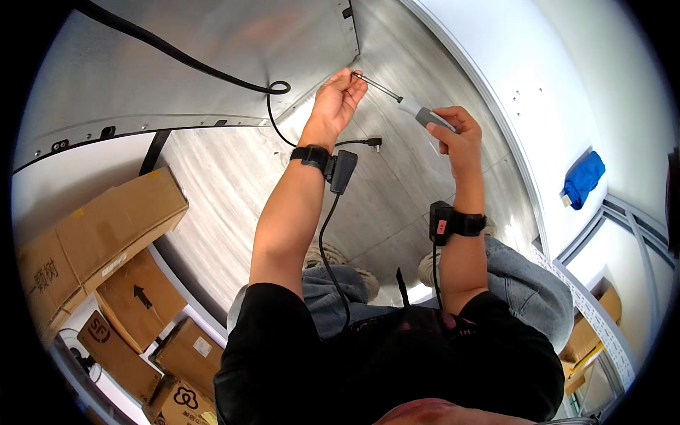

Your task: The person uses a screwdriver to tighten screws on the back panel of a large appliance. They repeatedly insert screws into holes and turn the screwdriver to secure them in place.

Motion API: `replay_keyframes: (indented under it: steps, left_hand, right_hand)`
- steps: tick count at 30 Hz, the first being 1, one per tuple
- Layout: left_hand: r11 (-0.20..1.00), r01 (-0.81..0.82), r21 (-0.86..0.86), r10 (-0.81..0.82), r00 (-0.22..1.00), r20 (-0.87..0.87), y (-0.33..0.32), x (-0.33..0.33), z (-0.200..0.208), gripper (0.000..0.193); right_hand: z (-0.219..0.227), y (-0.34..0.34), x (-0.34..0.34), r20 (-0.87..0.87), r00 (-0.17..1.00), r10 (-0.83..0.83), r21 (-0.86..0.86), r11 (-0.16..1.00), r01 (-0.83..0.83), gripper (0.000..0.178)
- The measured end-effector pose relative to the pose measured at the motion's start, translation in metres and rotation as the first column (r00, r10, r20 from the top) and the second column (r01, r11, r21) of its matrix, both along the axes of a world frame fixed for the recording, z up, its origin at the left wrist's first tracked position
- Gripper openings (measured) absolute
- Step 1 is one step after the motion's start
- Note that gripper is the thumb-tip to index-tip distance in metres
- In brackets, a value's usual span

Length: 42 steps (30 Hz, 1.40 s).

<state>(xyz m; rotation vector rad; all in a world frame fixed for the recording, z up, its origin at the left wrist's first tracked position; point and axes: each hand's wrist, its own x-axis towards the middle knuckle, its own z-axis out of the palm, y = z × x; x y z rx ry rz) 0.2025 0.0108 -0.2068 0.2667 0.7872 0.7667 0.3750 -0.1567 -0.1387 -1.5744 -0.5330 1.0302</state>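
Hands at work — right hand (pixel 453 134) grips a screwdriver (pixel 407 106), left hand (pixel 338 99) pinches its tip — near the metal panel's (pixel 212 49) corner.

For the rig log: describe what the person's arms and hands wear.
Both forearms are bare below short black sleeves. The left hand and right hand are gloveless. Each wrist carries a black strap with a small dark box; a black cable trails from each.

left hand (pixel 338 95) pinching, right hand (pixel 453 131) gripping
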Motion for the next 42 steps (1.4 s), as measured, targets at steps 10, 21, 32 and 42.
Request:
replay_keyframes:
  steps: [10, 21, 32, 42]
  left_hand:
    - [0.995, 0.104, -0.012, -0.104, 0.975, -0.194, 0.008, -0.004, -0.024, 0.016]
    - [0.987, 0.064, -0.147, -0.110, 0.938, -0.330, 0.036, 0.031, -0.089, 0.018]
    - [0.993, 0.110, -0.033, -0.115, 0.930, -0.350, 0.078, 0.053, -0.116, 0.015]
    - [0.995, 0.078, -0.064, -0.095, 0.935, -0.340, 0.087, 0.050, -0.122, 0.014]
  right_hand:
    - [-0.005, 0.011, -0.014, 0.369, 0.929, 0.035, -0.107, 0.994, 0.005, 0.025]
    - [-0.107, 0.015, -0.038, -0.197, 0.892, -0.406, -0.058, 0.914, 0.403, 0.034]
    - [-0.141, 0.050, -0.037, -0.389, 0.823, -0.414, -0.155, 0.910, 0.384, 0.031]
    - [-0.143, 0.055, -0.043, -0.397, 0.828, -0.396, -0.175, 0.918, 0.355, 0.031]
